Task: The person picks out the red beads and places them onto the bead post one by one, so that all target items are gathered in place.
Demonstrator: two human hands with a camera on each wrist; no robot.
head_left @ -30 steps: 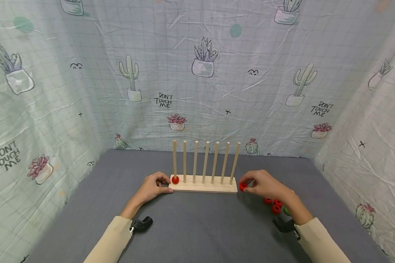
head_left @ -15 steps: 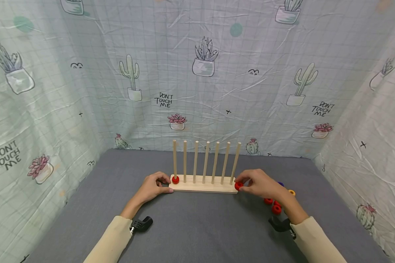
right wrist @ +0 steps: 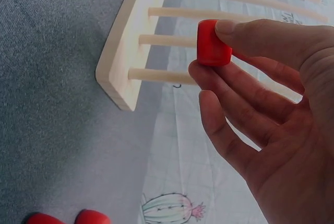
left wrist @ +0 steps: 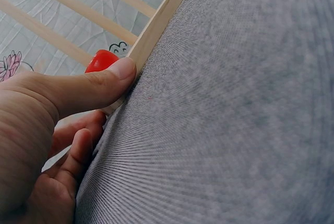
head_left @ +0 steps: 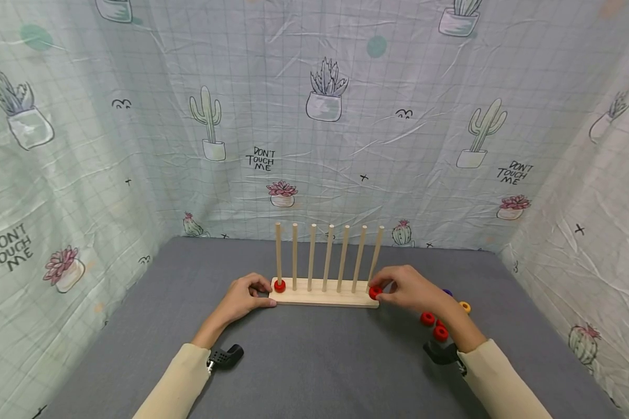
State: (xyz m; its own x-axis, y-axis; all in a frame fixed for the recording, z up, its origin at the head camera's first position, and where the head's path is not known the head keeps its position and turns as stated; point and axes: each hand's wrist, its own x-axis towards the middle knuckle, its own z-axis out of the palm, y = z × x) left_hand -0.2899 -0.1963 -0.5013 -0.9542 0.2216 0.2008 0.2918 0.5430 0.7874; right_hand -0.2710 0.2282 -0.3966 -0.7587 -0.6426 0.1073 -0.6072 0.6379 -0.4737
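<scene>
A pale wooden peg rack (head_left: 314,297) with a row of upright pegs stands on the grey table. My left hand (head_left: 243,298) grips the left end of its base, thumb (left wrist: 120,72) along the front edge. One red ring (head_left: 279,286) sits at the foot of the leftmost peg. At the other end, my right hand (head_left: 411,289) pinches a second red ring (right wrist: 211,44) between thumb and fingers. That ring is held up off the table beside the rightmost peg (head_left: 376,256), and no peg passes through it as far as I can see.
Loose red rings (head_left: 441,333), a yellow ring (head_left: 465,306) and a blue ring (head_left: 447,293) lie on the table around my right forearm, which partly hides some. A cloth printed with cacti (head_left: 325,105) hangs behind and at both sides.
My right hand has moved left with the red ring, from just outside the rack's right end to over it. My left hand has stayed on the base.
</scene>
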